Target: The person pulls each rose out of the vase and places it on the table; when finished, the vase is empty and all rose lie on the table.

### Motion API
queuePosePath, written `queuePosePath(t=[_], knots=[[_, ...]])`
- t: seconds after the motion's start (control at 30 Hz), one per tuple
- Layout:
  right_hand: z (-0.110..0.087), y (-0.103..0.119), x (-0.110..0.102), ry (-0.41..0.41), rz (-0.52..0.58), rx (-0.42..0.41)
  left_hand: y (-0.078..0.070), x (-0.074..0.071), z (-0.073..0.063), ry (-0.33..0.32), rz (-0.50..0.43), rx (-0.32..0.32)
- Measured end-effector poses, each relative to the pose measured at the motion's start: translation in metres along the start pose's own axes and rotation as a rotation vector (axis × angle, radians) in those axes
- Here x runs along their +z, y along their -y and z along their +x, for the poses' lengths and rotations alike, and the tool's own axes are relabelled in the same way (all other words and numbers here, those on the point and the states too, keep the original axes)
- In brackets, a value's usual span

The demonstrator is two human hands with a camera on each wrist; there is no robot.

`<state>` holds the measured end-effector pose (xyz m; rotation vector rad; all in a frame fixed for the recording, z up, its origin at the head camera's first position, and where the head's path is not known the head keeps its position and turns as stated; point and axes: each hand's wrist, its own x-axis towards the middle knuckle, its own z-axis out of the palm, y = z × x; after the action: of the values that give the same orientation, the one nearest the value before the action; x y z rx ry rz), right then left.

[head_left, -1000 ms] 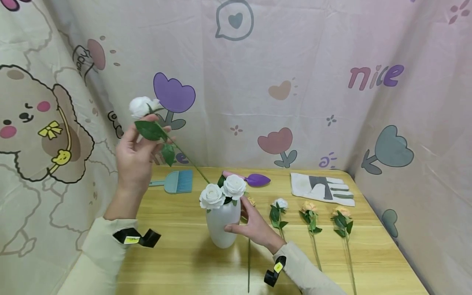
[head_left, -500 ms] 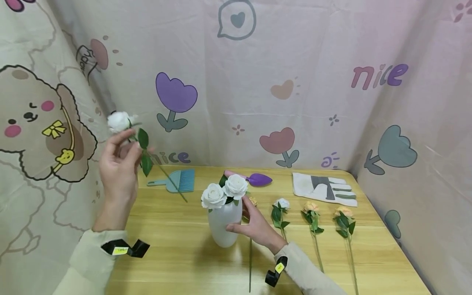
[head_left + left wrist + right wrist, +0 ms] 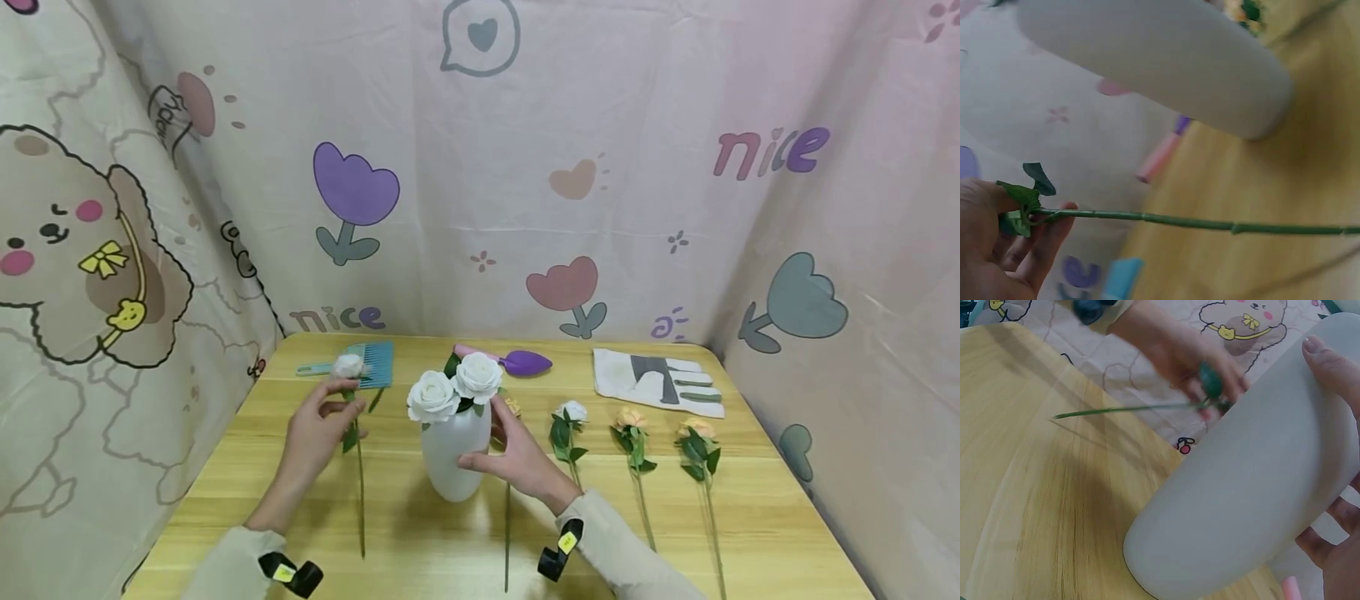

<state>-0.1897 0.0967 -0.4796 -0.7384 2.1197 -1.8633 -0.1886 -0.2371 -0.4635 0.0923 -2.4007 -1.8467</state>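
A person works between a white vase [image 3: 450,458] and a single white rose [image 3: 348,366] at a wooden surface [image 3: 420,550]. The left hand [image 3: 315,429] pinches the rose's stem among the leaves, just below the bloom, to the left of the vase and apart from it. That high grip appears to leave the petals uncrushed and the long stem free, its cut end pointing down; whether the tip touches the surface cannot be told.

The right hand [image 3: 525,458] grips the vase from the side, thumb at the front and fingers around the back, probably to steady a smooth vessel that two white blooms [image 3: 456,387] at its mouth could make top-heavy.

To the right, another white rose [image 3: 573,412] and two orange roses [image 3: 663,423] lie in a loose row, blooms away from the person, stems toward them, seemingly for easy pickup. One more orange bloom [image 3: 513,407] is partly hidden by the right hand. A purple trowel [image 3: 527,363], a work glove [image 3: 652,382] and a blue toothed tool [image 3: 378,364] lie along the far side, apparently out of the way.
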Motion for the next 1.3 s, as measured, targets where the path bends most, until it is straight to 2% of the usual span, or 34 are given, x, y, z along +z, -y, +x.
queuePosePath(t=[0.1, 0.23, 0.33, 0.43, 0.63, 0.87, 1.1, 1.3], knots=[[-0.001, 0.000, 0.000, -0.002, -0.002, 0.002, 0.019, 0.012, 0.000, 0.037, 0.050, -0.050], [-0.001, 0.000, 0.000, 0.003, -0.004, -0.001, 0.040, 0.024, 0.004, 0.060, 0.152, -0.076], [-0.001, 0.000, 0.000, 0.007, -0.005, -0.001, 0.051, 0.030, 0.008, 0.064, 0.229, -0.081], [-0.001, 0.001, 0.000, 0.005, -0.002, 0.003, 0.058, 0.037, 0.011, 0.092, 0.240, -0.083], [0.000, 0.000, 0.000, 0.008, -0.007, 0.003, 0.061, 0.046, 0.013, 0.175, 0.254, -0.128], [0.000, -0.001, 0.000, 0.000, -0.001, 0.014, 0.057, 0.049, 0.018, 0.192, 0.434, -0.075], [0.000, -0.001, 0.000, 0.001, 0.002, 0.008, 0.059, 0.052, 0.022, 0.216, 0.364, -0.127], [0.001, -0.003, 0.000, 0.002, 0.006, 0.003, 0.060, 0.053, 0.018, 0.212, 0.312, -0.107]])
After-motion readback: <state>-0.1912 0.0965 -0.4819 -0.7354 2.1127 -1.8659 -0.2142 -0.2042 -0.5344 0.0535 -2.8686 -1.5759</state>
